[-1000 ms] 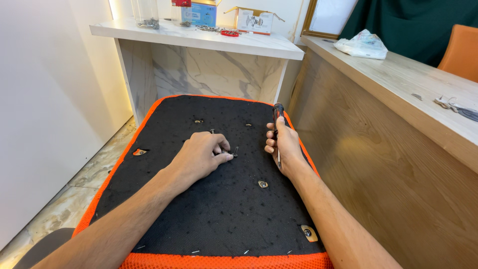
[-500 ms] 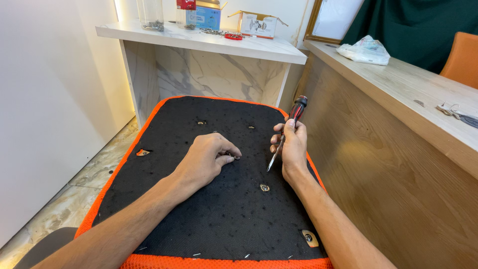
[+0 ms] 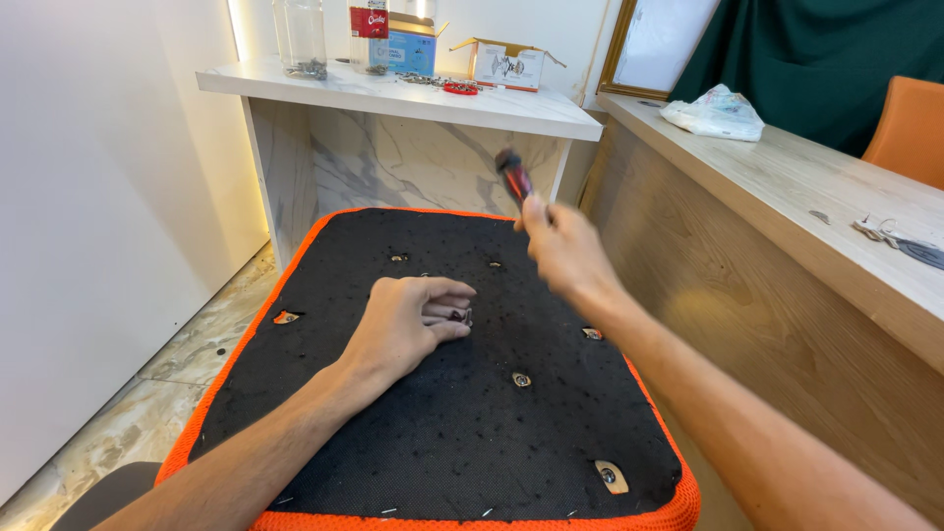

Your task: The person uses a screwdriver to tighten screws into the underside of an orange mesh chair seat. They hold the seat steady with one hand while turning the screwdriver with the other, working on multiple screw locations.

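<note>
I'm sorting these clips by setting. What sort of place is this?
Probably a small furniture repair or assembly corner indoors: an upturned orange-edged seat base under the hands, a screwdriver in the right hand, and boxes on a marble-look counter.

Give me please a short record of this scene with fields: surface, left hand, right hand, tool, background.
surface: black fabric seat underside with orange mesh edge, with several screw holes
left hand: left hand rests flat on the black fabric, fingers curled
right hand: right hand raised above the seat, blurred
tool: red-and-black screwdriver handle, gripped in the right hand
background: white marble counter bearing cardboard boxes; wooden desk at right
</note>
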